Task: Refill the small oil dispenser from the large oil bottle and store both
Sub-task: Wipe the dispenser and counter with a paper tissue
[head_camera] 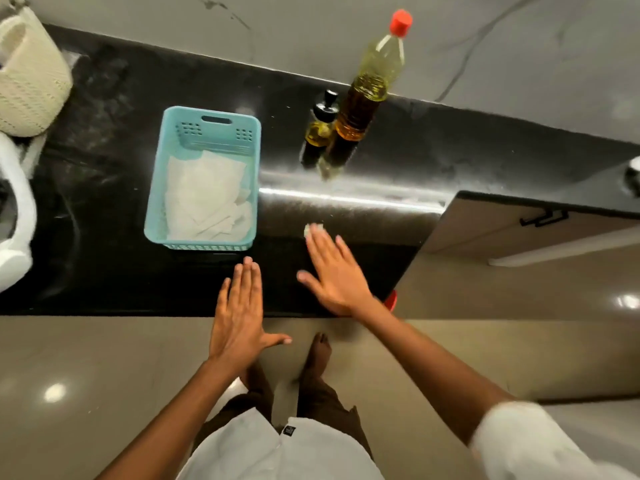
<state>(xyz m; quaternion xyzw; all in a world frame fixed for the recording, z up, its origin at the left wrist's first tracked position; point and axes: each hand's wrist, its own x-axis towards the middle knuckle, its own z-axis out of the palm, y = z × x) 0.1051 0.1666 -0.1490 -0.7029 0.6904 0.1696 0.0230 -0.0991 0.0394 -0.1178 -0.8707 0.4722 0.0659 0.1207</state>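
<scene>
While both hands are held flat and grasp nothing, the large oil bottle (367, 98) is seen standing upright on the far side of the black table (104, 271), its red cap on and amber oil visible inside, though the level cannot be told for certain. The small oil dispenser (320, 129), topped by a black pump, is set just beside it on the left, with yellowish oil showing through its body. To the left of both, a turquoise basket (154, 202) is placed on the table, and white folded papers (204, 199) are piled in it. The left hand (237, 317) is stretched over the near table edge with its fingers (247, 278) straight and close together. The right hand (334, 271) is spread wide on the table, its fingertips touching a small pale scrap (311, 228). A cream woven basket (27, 84) is seen at the far left.
</scene>
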